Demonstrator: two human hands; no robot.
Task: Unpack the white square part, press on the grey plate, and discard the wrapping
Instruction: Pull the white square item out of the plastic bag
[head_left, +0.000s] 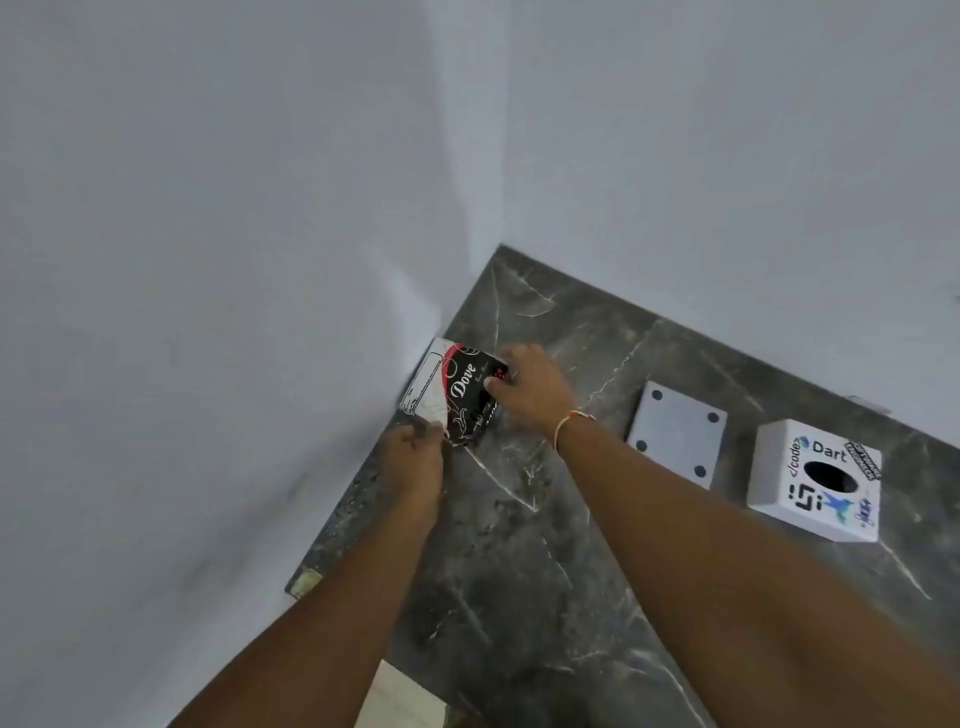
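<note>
A black, red and white printed carton (460, 389) marked "Dove" lies at the left end of the dark marble counter, near the wall. My left hand (413, 457) grips its near white corner. My right hand (527, 389) holds its far right end, fingers over the black face. The white square part is not visible; the carton hides whatever is inside. A grey square plate (678, 434) with four dark holes lies flat on the counter to the right of my right wrist.
A white cube-shaped box (815, 480) with stickers and a dark round hole on top stands right of the grey plate. Pale walls (260, 260) close in on the left and behind the marble counter (519, 597), whose left edge runs diagonally.
</note>
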